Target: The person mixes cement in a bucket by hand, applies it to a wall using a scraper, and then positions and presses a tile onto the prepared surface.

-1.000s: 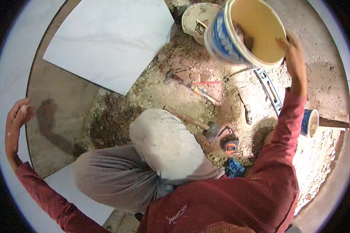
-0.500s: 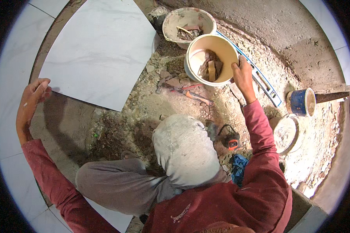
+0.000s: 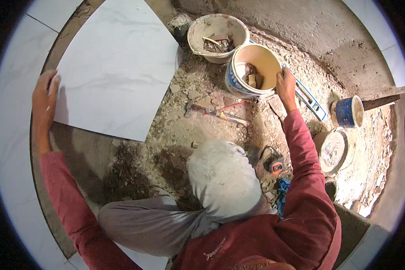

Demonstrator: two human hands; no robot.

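My right hand [image 3: 286, 89] is closed on the right rim of a cream bucket [image 3: 267, 58] with a blue-and-white outside. The bucket is tilted toward me, and broken bits and a tan block lie inside it. At the left edge of a large white marbled tile [image 3: 112, 72] is my left hand [image 3: 46, 99], thumb and fingers extended and slightly apart; it holds nothing I can see. Whether it touches the tile is unclear. Behind the tilted bucket stands a wider, dirty bucket [image 3: 207, 53] with scraps in it.
On the rubble lie a hammer [image 3: 225, 117], a blue level [image 3: 314, 104], a trowel [image 3: 278, 107] and a tape measure [image 3: 275, 165]. A blue paint pail [image 3: 342, 113] and a pale round tub [image 3: 332, 150] stand at right. A blue cloth [image 3: 282, 193] is beside my right arm.
The cream bucket has moved slightly right and is less tilted toward me, still in my right hand. My left hand has risen along the tile's left edge, its fingers straightening. The view has shifted a little.
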